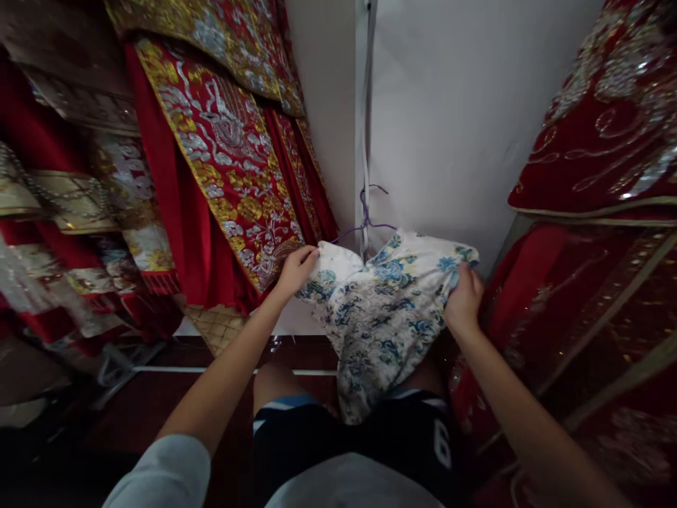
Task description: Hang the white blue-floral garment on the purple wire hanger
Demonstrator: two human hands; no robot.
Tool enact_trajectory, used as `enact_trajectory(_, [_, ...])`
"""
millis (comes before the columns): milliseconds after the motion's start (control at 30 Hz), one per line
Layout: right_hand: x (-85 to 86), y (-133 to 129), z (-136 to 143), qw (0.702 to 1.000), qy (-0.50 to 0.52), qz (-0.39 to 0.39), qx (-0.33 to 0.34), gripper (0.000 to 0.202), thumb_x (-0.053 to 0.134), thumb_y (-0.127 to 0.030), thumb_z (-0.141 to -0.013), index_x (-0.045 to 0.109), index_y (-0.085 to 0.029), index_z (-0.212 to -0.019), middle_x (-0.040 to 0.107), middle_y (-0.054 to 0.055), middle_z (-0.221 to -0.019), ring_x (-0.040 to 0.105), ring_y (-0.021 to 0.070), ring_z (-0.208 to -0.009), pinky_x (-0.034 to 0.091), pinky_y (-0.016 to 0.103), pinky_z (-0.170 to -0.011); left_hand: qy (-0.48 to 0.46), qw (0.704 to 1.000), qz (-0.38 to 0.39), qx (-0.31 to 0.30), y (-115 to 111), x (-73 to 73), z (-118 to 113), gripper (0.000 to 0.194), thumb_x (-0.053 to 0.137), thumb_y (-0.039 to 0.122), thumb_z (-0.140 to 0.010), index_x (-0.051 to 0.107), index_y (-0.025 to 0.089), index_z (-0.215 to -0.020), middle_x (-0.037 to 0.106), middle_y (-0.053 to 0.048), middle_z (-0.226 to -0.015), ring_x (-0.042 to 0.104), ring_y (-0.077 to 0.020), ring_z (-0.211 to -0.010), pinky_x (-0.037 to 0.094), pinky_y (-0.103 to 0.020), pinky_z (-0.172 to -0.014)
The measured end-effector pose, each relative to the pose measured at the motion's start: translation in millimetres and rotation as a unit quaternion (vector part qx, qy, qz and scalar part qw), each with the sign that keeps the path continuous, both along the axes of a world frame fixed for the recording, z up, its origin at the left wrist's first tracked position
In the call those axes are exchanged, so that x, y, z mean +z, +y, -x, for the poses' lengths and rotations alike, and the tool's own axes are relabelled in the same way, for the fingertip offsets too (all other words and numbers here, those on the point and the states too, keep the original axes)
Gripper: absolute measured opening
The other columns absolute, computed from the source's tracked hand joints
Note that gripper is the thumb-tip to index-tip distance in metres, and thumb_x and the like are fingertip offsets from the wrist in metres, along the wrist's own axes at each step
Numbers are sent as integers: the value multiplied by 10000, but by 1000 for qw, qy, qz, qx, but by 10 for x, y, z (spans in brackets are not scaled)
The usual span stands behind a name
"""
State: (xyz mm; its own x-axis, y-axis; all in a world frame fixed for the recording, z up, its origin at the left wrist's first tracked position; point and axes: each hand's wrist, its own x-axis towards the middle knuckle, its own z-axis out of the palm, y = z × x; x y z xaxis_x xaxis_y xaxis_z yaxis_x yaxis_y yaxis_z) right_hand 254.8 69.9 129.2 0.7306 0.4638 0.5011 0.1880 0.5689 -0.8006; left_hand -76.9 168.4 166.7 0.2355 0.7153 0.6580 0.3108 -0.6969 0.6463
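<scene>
A white garment with blue flowers (381, 310) hangs in front of me on a thin purple hanger (366, 220). My left hand (297, 271) pinches the garment at its left shoulder, beside the hanger's arm. On the other side, my right hand (464, 296) grips the cloth near the right sleeve edge and spreads it sideways. The hanger's hook shows above the neckline, close to a pale upright strip (364, 106). Most of the hanger's right arm is hidden inside the garment, whose lower end hangs over my lap.
Red and gold embroidered garments (227, 141) hang at the left. Dark red sequined garments (597, 162) hang close by my right arm. A white wall (449, 106) stands behind the hanger. Low at the left is a metal rack base with a white bar (174, 369).
</scene>
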Motion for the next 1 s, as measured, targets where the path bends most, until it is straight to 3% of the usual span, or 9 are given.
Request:
enact_trajectory(200, [611,206,14,994,-56,-22,92,436,589,-602,-813,554,-182,-702,452,-53,-606,495,120,-627,414,239,-609,20,996,-52,64,-112,223,-139,221,438,268,-866,625,150,-866,597,-4,-778,516,-142,-730,384,-232,-685])
enact_trajectory(333, [740,-232,344,958,-183,-13,218,410,550,-577,-863,633,-185,-780,565,-20,-673,567,141,-697,466,254,-676,9,993,-61,102,-249,184,-238,245,509,366,-863,572,165,-737,501,24,-649,446,-129,-647,337,-229,-618])
enact_trajectory(400, [712,-634,507,890,-313,19,330,395,559,-555,-872,681,-183,-821,627,7,-731,606,161,-739,493,275,-714,-59,991,-41,112,-280,93,-270,365,589,473,-822,500,174,-634,427,37,-580,386,-116,-582,298,-232,-567])
enact_trajectory(467, [672,-982,601,759,-444,50,473,385,668,-512,-814,704,-202,-1040,685,48,-959,639,200,-924,498,318,-858,-190,976,12,102,-289,3,-302,472,577,567,-817,434,188,-575,380,41,-539,342,-108,-531,267,-241,-528])
enact_trajectory(533, [614,-1147,628,701,-494,69,510,461,696,-473,-806,655,-242,-1203,645,72,-1181,604,217,-1095,454,351,-981,-300,949,57,80,-304,-47,-347,558,453,639,-866,395,199,-528,369,30,-514,339,-108,-500,274,-250,-515])
enact_trajectory(600, [501,-1085,618,745,-488,78,448,468,642,-443,-858,596,-271,-1290,565,81,-1327,531,222,-1225,385,382,-1071,-334,937,98,23,-356,-42,-417,633,293,644,-920,366,203,-472,354,13,-486,345,-111,-467,293,-259,-505])
enact_trajectory(733, [81,-597,586,874,-384,103,280,520,589,-460,-877,530,-243,-1346,527,105,-1375,466,244,-1289,345,426,-1098,-289,886,268,-244,-606,63,-625,685,227,599,-950,460,177,-464,347,-2,-457,357,-107,-412,301,-247,-464])
enact_trajectory(900, [-419,-369,526,879,-193,194,392,531,526,-648,-835,652,-158,-675,611,12,-614,549,150,-590,453,258,-569,-252,821,350,-374,-907,170,-830,700,299,667,-916,589,141,-557,486,-35,-552,490,-116,-500,406,-239,-523])
enact_trajectory(1000, [-547,-518,467,892,-44,194,407,511,675,-655,-711,655,-147,-661,610,-5,-574,511,118,-526,401,224,-508,-260,829,340,-361,-955,199,-851,682,353,716,-875,619,145,-614,567,-46,-648,566,-136,-605,471,-249,-603])
